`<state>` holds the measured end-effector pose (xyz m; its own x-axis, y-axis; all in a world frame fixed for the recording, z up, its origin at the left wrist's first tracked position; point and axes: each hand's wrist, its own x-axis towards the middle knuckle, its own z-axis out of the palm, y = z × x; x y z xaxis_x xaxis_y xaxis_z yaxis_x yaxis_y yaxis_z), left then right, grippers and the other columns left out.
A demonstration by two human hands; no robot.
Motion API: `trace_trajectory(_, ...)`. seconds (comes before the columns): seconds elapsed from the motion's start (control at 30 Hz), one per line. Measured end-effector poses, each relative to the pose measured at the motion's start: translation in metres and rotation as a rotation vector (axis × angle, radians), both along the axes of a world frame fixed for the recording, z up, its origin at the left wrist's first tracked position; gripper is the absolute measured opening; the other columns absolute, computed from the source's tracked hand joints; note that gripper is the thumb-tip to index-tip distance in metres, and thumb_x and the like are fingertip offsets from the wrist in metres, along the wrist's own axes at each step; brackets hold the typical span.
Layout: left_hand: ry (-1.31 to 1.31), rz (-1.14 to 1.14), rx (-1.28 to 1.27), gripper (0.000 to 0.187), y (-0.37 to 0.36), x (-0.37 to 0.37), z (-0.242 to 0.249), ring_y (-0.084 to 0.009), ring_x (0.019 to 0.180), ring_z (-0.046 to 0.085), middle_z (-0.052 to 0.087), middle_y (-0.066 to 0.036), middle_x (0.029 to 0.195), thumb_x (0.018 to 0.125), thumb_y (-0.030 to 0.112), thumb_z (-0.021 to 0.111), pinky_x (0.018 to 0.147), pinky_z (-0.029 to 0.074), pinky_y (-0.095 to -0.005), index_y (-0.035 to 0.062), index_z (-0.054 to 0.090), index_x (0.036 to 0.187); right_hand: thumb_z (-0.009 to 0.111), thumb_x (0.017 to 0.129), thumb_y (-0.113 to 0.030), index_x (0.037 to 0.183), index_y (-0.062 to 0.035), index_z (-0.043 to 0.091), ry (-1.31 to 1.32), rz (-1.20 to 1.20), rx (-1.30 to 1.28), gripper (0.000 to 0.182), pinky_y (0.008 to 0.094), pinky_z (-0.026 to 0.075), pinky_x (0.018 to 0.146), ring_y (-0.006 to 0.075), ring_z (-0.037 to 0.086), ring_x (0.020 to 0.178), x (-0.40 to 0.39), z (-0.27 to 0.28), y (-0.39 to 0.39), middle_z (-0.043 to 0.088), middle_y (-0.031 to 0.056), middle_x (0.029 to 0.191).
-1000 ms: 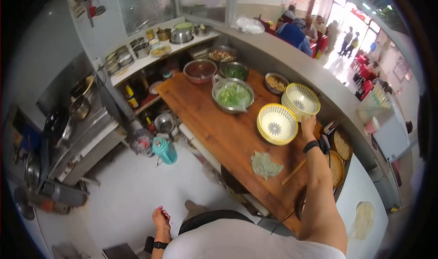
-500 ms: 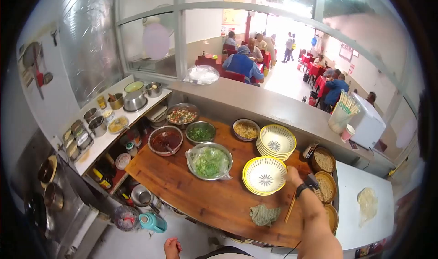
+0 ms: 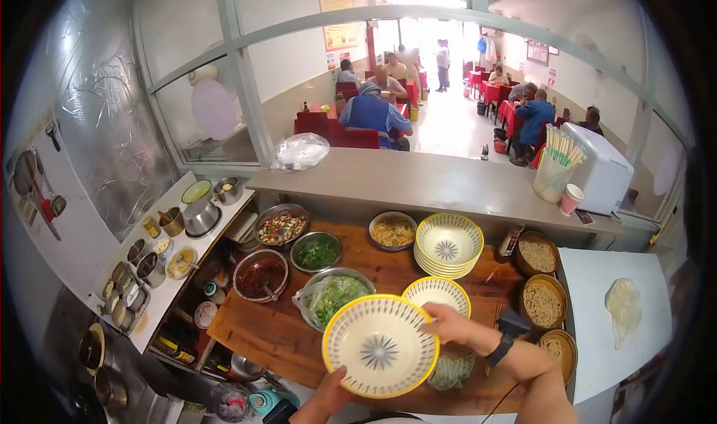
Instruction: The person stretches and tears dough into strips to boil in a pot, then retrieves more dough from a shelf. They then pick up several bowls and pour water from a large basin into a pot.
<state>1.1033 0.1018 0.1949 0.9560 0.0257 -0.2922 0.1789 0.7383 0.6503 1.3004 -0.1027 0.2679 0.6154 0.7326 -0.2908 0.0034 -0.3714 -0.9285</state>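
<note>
A cream bowl (image 3: pixel 379 349) with a yellow rim, dark dashes and a flower pattern is held up in front of me, tilted slightly. My right hand (image 3: pixel 450 325) grips its right rim, thumb over the edge. At the lower left rim, my left hand (image 3: pixel 332 395) has its thumb on the edge; the fingers beneath are hidden. Behind it, another matching bowl (image 3: pixel 454 289) rests on the wooden board, partly covered by the held one. A taller stack of such bowls (image 3: pixel 448 243) stands farther back. Under my right forearm lies a crumpled green cloth (image 3: pixel 451 372).
Bowls of chopped greens (image 3: pixel 317 251), leafy greens (image 3: pixel 340 297), red sauce (image 3: pixel 261 277) and diced vegetables (image 3: pixel 282 227) stand left. Noodle bowls (image 3: pixel 544 303) line the right. A chopstick holder (image 3: pixel 554 171) and paper cup (image 3: pixel 570 198) are on the ledge. People sit at tables beyond.
My right hand has lifted a bowl off the front pile and brought it nearer and to the left. My left hand has risen to its rim. The view has shifted slightly.
</note>
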Motion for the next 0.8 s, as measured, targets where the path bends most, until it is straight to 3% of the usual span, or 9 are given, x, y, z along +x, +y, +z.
trace_trajectory(0.1,0.127,0.179,-0.117,0.038,0.001,-0.011,0.006,-0.0234,0.094,0.048,0.048,-0.012,0.103,0.076,0.016,0.045,0.080,0.039,-0.0351,0.0002,0.039,0.111,0.055,0.076,-0.018,0.097,-0.0031,0.048,0.100,0.050,0.090,0.027,0.0213,0.040,0.044,0.0073,0.050,0.057,0.009,-0.008,0.010,0.053,0.0035,0.073)
trace_trajectory(0.17,0.171,0.321,-0.194,0.027,0.010,-0.031,-0.015,-0.0200,0.079,0.055,0.056,-0.010,0.087,0.076,0.010,0.047,0.068,0.046,-0.0278,-0.0016,0.048,0.101,0.056,0.075,-0.020,0.098,-0.0028,0.047,-0.323,-0.261,-0.011,0.030,0.0226,0.042,0.048,0.0093,0.051,0.058,0.074,-0.069,0.003,0.054,0.0060,0.076)
trace_trajectory(0.23,0.171,0.289,0.255,0.040,0.023,-0.057,-0.054,-0.0262,0.101,0.047,0.050,-0.015,0.108,0.069,0.006,0.047,0.087,0.039,-0.0382,-0.0034,0.043,0.107,0.059,0.071,-0.018,0.097,0.0020,0.046,-0.574,-0.747,-0.004,0.036,0.0311,0.045,0.060,0.0204,0.054,0.073,0.132,-0.079,-0.013,0.053,0.0158,0.086)
trace_trajectory(0.27,0.253,0.402,-0.002,0.046,0.021,-0.061,-0.043,-0.0270,0.104,0.045,0.048,-0.015,0.110,0.065,0.005,0.047,0.089,0.036,-0.0402,-0.0035,0.041,0.110,0.061,0.068,-0.017,0.097,0.0058,0.044,-0.936,-0.938,0.061,0.041,0.0349,0.044,0.064,0.0262,0.053,0.078,0.196,-0.151,-0.036,0.053,0.0200,0.089)
trace_trajectory(0.33,0.337,0.566,-0.251,0.051,0.016,-0.077,-0.031,-0.0286,0.106,0.042,0.047,-0.016,0.112,0.062,0.005,0.047,0.092,0.033,-0.0423,-0.0036,0.039,0.111,0.062,0.067,-0.017,0.093,0.0051,0.046,-0.709,-1.176,-0.316,0.038,0.0339,0.045,0.057,0.0256,0.053,0.068,0.213,-0.138,-0.049,0.053,0.0184,0.082)
trace_trajectory(0.53,0.269,0.688,-0.294,0.049,0.033,-0.146,-0.064,-0.0305,0.106,0.042,0.046,-0.017,0.112,0.063,0.006,0.044,0.092,0.032,-0.0434,-0.0041,0.040,0.111,0.051,0.070,-0.009,0.084,-0.0039,0.052,0.185,-1.133,-0.014,0.015,0.0282,0.039,0.035,0.0170,0.050,0.047,0.235,-0.160,-0.048,0.054,0.0074,0.065)
trace_trajectory(0.63,0.258,0.769,-0.265,0.050,0.037,-0.162,-0.054,-0.0305,0.106,0.042,0.046,-0.017,0.112,0.063,0.008,0.043,0.092,0.032,-0.0437,-0.0036,0.040,0.111,0.039,0.075,-0.008,0.075,-0.0047,0.050,0.107,-1.069,-0.015,0.012,0.0244,0.034,0.029,0.0135,0.046,0.042,0.234,-0.120,-0.053,0.049,0.0064,0.059)
trace_trajectory(0.77,-0.060,0.824,-0.078,0.050,0.047,-0.181,-0.035,-0.0299,0.106,0.042,0.044,-0.015,0.115,0.067,0.008,0.040,0.091,0.033,-0.0423,-0.0028,0.036,0.116,0.044,0.071,-0.011,0.070,-0.0073,0.049,0.166,-0.975,0.019,0.007,0.0268,0.033,0.027,0.0153,0.039,0.033,0.278,-0.094,-0.089,0.044,0.0039,0.052)
trace_trajectory(0.8,-0.033,0.893,-0.276,0.054,0.054,-0.188,-0.039,-0.0304,0.106,0.043,0.044,-0.016,0.114,0.062,0.005,0.040,0.091,0.033,-0.0433,-0.0030,0.036,0.116,0.045,0.070,-0.015,0.070,-0.0077,0.049,0.055,-0.795,0.128,0.008,0.0269,0.035,0.030,0.0155,0.041,0.037,0.259,-0.076,-0.088,0.044,0.0033,0.053)
